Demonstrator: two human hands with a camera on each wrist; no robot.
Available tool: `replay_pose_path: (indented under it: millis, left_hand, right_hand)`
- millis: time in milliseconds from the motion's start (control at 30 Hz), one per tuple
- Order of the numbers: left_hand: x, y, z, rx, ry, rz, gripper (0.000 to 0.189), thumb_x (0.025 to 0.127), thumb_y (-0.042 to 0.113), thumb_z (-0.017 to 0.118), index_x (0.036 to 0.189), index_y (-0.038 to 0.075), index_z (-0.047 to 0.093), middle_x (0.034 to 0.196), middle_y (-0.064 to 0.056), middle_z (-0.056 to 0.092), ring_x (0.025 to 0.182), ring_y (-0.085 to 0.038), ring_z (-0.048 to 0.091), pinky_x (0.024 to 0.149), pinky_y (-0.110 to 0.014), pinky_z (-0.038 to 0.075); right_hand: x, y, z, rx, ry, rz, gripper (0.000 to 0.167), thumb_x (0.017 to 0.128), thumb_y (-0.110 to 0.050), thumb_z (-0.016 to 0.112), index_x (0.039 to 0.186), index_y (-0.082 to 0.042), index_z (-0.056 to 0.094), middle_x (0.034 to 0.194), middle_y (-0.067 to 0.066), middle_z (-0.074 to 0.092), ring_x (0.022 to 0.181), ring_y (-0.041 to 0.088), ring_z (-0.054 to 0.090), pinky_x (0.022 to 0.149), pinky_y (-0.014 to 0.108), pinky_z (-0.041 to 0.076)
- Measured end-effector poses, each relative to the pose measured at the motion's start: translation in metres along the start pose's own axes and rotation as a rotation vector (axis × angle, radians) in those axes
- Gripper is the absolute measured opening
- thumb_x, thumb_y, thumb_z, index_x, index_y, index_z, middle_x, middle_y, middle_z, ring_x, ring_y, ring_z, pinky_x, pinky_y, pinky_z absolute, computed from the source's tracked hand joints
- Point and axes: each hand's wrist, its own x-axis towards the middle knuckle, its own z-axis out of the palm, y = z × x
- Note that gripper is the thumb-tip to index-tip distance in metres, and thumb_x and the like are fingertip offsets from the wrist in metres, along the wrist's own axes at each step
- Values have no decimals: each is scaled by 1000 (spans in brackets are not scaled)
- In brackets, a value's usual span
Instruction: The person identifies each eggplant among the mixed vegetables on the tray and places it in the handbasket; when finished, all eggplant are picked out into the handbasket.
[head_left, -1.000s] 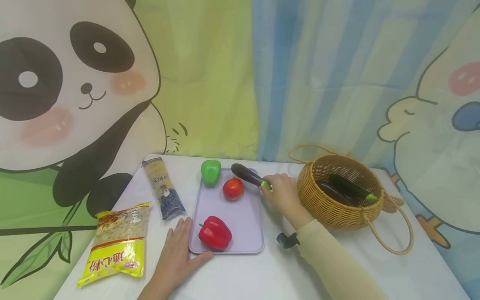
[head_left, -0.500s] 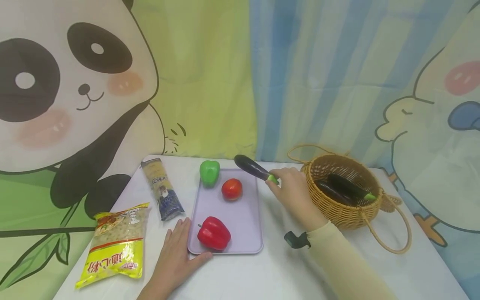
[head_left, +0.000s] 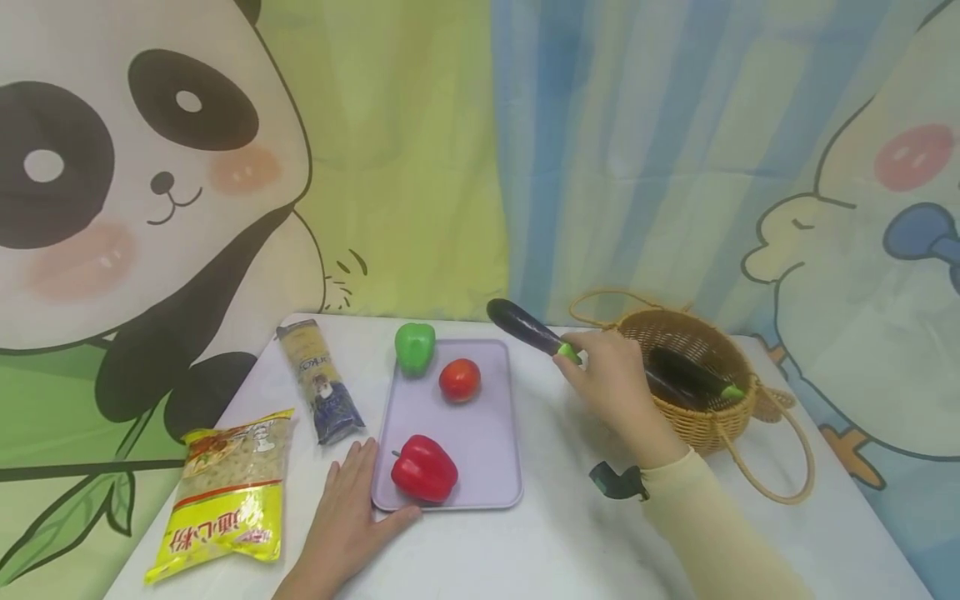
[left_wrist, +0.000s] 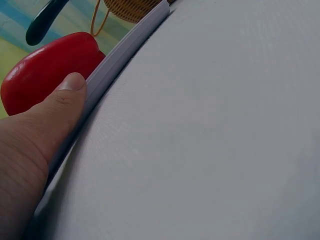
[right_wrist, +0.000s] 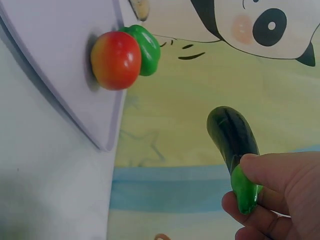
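Observation:
My right hand (head_left: 613, 383) pinches an eggplant (head_left: 523, 323) by its green stem end, and in the right wrist view the dark body (right_wrist: 232, 132) points away from the thumb. It is held up between the lilac tray (head_left: 487, 450) and the wicker basket (head_left: 686, 427). My left hand (head_left: 347, 515) lies with straight fingers along the tray's near left corner, its thumb (left_wrist: 65, 102) touching the rim in the left wrist view. On the tray are a red bell pepper (head_left: 424, 469) near that thumb and a tomato (head_left: 460, 380). A green bell pepper (head_left: 415, 348) sits at the far left corner.
Inside the basket lie dark eggplants (head_left: 693, 372); its handle loops (head_left: 806, 467) stick out to the sides. Left of the tray are a long pasta packet (head_left: 321, 383) and a yellow bag (head_left: 225, 500). A printed curtain (head_left: 405, 167) hangs behind the table.
My right hand has carried the eggplant up and rightwards from the tray's far right corner toward the basket. The left hand stays at the tray's corner. The view has shifted slightly.

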Motion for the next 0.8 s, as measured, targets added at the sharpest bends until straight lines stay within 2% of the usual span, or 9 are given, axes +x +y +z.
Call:
replay_pose_path:
  millis: [100, 300, 567, 700, 800]
  left_hand:
    - [0, -1, 0, -2, -6, -2, 124, 78, 82, 69, 165, 5, 26, 172, -18, 29, 163, -40, 17, 131, -64, 16]
    - [1, 0, 0, 2, -18, -12, 124, 78, 81, 70, 166, 6, 25, 172, -18, 30, 163, -41, 17, 130, -65, 16]
    - [2, 0, -1, -9, -48, -40, 125, 77, 79, 74, 166, 7, 24, 172, -18, 30, 163, -41, 14, 130, -66, 14]
    - [3, -1, -1, -8, -36, -27, 125, 77, 81, 71, 166, 6, 25, 172, -18, 30, 163, -42, 16, 130, -67, 15]
    - [2, -1, 0, -6, -26, -15, 125, 77, 82, 70, 166, 6, 25, 171, -18, 31, 162, -42, 17, 130, -67, 16]
  right_hand:
    - [-2, 5, -7, -5, 10, 4, 26, 94, -30, 78, 115, -14, 79, 101, 5, 81, 94, 34, 68, 80, 51, 44]
    - [-7, 17, -22, -18, 47, 23, 33, 94, -28, 77, 122, -10, 77, 109, 13, 80, 96, 38, 67, 81, 53, 44]
    - [-13, 31, -45, -34, 85, 61, 32, 97, -27, 74, 123, -11, 77, 109, 15, 79, 94, 38, 64, 79, 57, 41]
    - [-17, 40, -58, -26, 100, 82, 32, 96, -28, 76, 123, -10, 76, 105, 16, 78, 91, 37, 60, 82, 59, 40]
    - [-22, 48, -67, -41, 105, 103, 34, 97, -29, 75, 124, -9, 74, 108, 17, 77, 93, 38, 60, 84, 59, 40]
